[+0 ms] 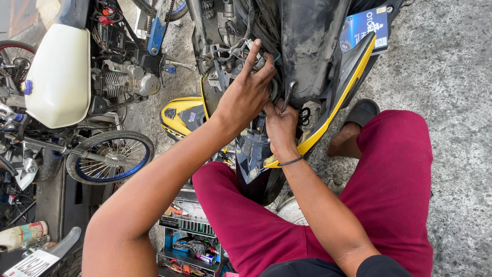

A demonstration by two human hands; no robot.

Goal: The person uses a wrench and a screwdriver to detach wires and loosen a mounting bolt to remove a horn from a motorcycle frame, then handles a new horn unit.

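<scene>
Right hand grips a wrench under the scooter; left hand, fingers spread, touches wiring beside it; wrench head hidden.

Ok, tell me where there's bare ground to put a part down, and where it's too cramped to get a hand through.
Bare concrete lies right of the yellow fairing and beyond the sandalled foot. A narrower strip runs between the two motorcycles. Crowded: the engine bay, where the left hand and the right hand, gripping a metal tool, work among cables, and the tool tray.
</scene>
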